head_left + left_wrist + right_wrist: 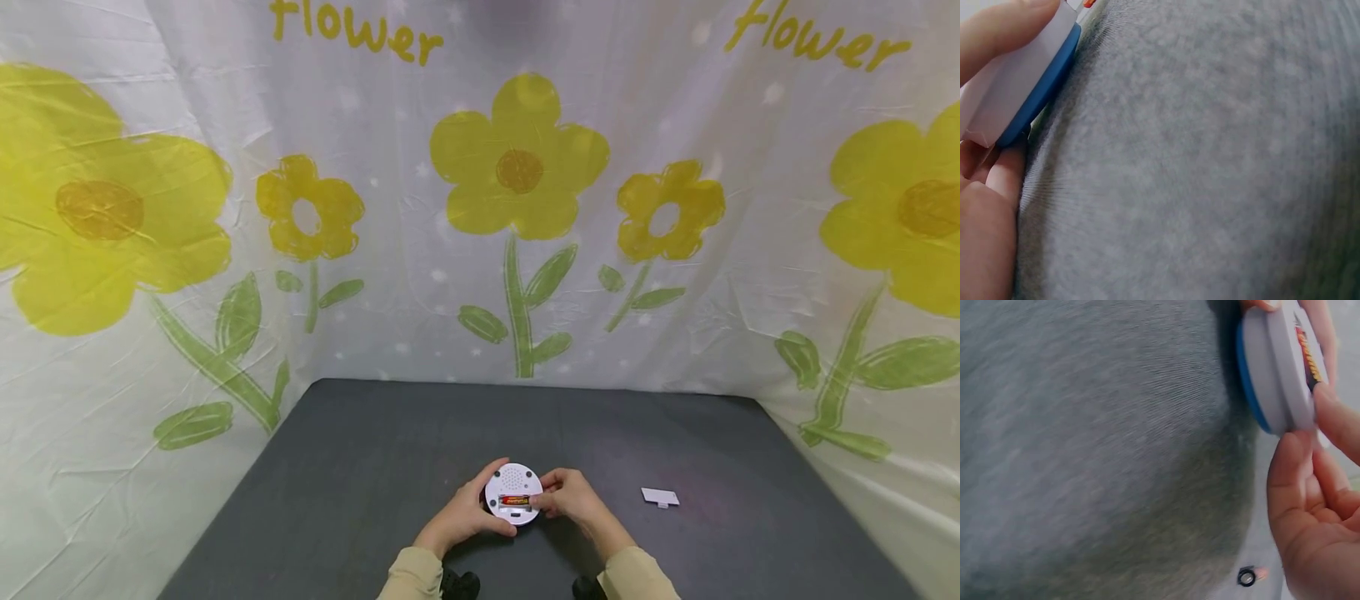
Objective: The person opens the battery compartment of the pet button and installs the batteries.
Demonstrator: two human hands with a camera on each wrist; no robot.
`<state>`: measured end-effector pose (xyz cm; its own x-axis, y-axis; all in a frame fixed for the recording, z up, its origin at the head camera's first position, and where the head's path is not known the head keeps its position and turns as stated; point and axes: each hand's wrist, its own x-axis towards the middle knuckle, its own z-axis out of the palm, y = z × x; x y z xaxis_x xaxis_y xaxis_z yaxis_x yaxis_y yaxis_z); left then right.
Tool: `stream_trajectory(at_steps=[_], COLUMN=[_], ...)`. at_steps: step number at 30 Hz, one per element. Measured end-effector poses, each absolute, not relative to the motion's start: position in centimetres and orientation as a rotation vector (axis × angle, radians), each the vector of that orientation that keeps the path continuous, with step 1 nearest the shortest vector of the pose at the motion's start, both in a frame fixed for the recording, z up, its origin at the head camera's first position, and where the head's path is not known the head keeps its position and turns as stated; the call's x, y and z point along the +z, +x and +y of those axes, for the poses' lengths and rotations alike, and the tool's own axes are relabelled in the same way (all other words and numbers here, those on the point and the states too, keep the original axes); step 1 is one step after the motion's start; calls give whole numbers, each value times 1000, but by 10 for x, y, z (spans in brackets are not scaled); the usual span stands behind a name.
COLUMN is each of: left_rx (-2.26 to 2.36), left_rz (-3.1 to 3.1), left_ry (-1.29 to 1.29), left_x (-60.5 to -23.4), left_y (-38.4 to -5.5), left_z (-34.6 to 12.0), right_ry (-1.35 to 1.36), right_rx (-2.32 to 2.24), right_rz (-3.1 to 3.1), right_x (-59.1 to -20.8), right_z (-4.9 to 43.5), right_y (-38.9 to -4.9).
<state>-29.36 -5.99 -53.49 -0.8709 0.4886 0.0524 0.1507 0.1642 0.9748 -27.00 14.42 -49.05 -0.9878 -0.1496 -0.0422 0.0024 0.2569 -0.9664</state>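
A round white device (513,477) with a speaker grille and an exposed battery compartment faces up in the head view. A red and black battery (514,501) lies in the compartment, above a silvery slot. My left hand (470,506) grips the device round its left side, thumb at the lower rim. From the right, my right hand (567,500) holds the rim with curled fingers while its thumb (1334,415) presses at the battery's end. In the left wrist view, the device's blue underside (1044,87) shows below its white casing.
A white rectangular battery cover (660,497) with a small tab lies on the dark grey table (390,450) right of my hands. A flower-printed curtain (405,292) surrounds the back and sides. Grey knit fabric (1097,437) fills much of the right wrist view.
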Motion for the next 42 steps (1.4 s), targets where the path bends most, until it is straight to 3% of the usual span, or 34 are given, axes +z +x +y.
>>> stream_trajectory(at_steps=[15, 42], left_rx=[1778, 1786], left_rz=[2183, 2129], left_ry=[642, 641], left_x=[-535, -533], left_y=[-292, -293], left_z=[-58, -61], right_ry=[50, -4], right_rx=[-1742, -1673], right_rz=[2440, 2606], right_x=[-481, -486], right_z=[139, 131], right_y=[-269, -266])
